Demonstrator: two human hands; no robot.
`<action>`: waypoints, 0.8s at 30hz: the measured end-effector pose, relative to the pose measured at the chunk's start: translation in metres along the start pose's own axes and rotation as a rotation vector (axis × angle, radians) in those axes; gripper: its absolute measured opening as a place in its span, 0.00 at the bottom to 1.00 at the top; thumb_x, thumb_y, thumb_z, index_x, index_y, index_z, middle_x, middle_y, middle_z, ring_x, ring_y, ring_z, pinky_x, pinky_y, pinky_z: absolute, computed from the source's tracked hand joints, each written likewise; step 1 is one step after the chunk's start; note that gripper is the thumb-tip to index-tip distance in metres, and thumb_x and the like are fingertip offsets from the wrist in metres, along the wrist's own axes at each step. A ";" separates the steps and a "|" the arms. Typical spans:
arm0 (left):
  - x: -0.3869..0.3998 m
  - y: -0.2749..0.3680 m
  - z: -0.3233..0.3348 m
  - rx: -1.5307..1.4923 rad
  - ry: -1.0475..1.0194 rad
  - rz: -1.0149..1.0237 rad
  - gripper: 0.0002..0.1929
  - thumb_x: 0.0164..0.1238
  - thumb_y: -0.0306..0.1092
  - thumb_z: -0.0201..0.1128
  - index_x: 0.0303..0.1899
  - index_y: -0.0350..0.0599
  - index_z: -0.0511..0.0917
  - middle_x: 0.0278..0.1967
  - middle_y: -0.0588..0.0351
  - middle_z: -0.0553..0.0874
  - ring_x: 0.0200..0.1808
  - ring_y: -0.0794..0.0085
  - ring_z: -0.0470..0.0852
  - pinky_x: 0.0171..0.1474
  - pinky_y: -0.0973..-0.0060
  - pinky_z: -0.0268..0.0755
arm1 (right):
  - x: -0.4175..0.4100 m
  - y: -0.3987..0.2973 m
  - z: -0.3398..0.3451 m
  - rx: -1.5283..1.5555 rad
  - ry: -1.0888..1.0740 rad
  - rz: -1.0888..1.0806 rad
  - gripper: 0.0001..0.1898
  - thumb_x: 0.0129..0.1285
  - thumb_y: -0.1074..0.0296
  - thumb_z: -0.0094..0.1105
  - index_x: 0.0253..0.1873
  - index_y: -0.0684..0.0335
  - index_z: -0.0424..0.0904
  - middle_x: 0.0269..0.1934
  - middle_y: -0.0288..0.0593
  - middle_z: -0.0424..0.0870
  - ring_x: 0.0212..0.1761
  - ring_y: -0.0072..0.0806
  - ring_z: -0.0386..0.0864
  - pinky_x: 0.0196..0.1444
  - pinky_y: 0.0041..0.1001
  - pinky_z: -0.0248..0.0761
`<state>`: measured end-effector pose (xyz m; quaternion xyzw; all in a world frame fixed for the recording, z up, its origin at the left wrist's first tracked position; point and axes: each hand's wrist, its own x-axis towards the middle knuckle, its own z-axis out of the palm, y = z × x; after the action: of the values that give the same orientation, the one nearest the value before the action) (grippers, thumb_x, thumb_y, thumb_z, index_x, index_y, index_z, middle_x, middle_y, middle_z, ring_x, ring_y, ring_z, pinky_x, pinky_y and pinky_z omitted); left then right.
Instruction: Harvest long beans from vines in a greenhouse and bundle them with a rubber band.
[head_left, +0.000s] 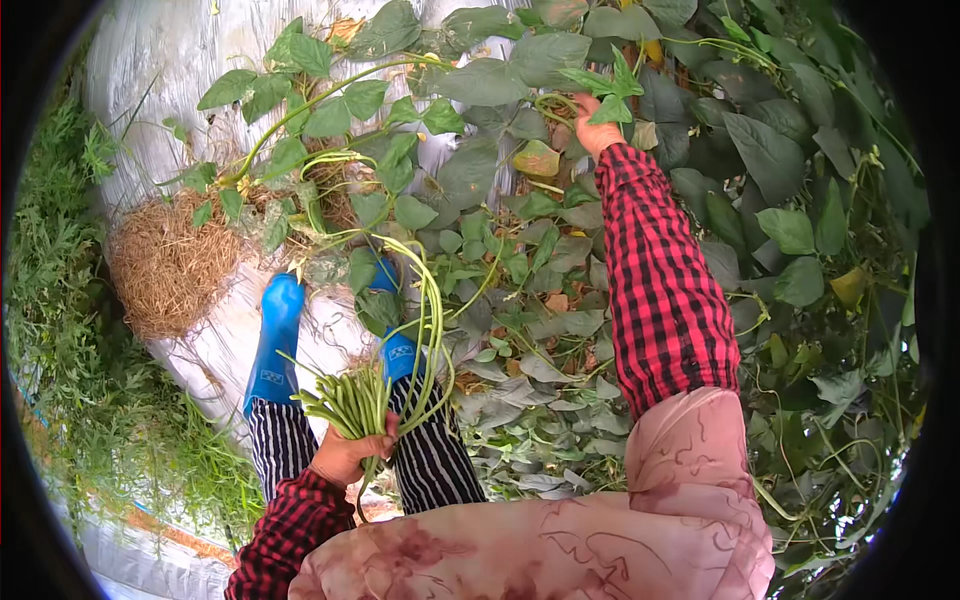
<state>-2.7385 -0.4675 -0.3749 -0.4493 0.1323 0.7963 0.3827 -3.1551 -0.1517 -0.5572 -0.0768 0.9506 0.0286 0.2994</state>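
Observation:
My left hand (346, 454) is wrapped around a thick bunch of yardlong beans (352, 401), low in front of my legs. Their cut-looking ends fan out to the upper left, while long pods (433, 322) loop up and over to the right. Farther out, my right hand (596, 131) reaches in among the bean plant leaves (551, 60). A bright green leaf (611, 86) covers part of its fingers. Curved green pods or stems (553, 107) lie right at the fingertips; whether the fingers grip them is hidden.
Dense bean foliage (772, 150) fills the right side. A trailing vine (300, 112) crosses silvery plastic mulch (150, 97). Dry straw (172, 262) lies beside my blue boots (281, 315). Feathery green weeds (52, 300) line the left edge.

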 end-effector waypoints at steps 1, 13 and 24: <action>0.001 0.000 -0.003 0.020 0.006 -0.033 0.16 0.47 0.22 0.66 0.41 0.37 0.74 0.28 0.56 0.78 0.26 0.74 0.75 0.29 0.78 0.68 | 0.008 0.008 -0.010 -0.025 0.082 0.093 0.23 0.61 0.71 0.40 0.62 0.60 0.57 0.55 0.54 0.69 0.54 0.42 0.70 0.57 0.33 0.61; 0.016 0.010 0.003 0.158 -0.091 -0.089 0.16 0.44 0.24 0.69 0.39 0.38 0.76 0.32 0.59 0.80 0.32 0.76 0.76 0.35 0.80 0.69 | 0.014 -0.044 0.034 0.328 -0.085 0.415 0.28 0.57 0.73 0.49 0.64 0.66 0.54 0.58 0.52 0.67 0.59 0.38 0.66 0.56 0.30 0.64; 0.019 0.018 0.014 0.292 -0.207 -0.273 0.17 0.49 0.21 0.65 0.44 0.38 0.75 0.37 0.57 0.80 0.40 0.73 0.77 0.44 0.77 0.70 | 0.009 -0.010 0.072 0.223 0.265 0.294 0.12 0.61 0.59 0.51 0.45 0.56 0.75 0.36 0.39 0.80 0.36 0.35 0.78 0.38 0.36 0.70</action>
<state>-2.7660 -0.4630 -0.3850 -0.3187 0.1438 0.7514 0.5596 -3.1198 -0.1559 -0.6215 0.0929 0.9799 -0.0436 0.1713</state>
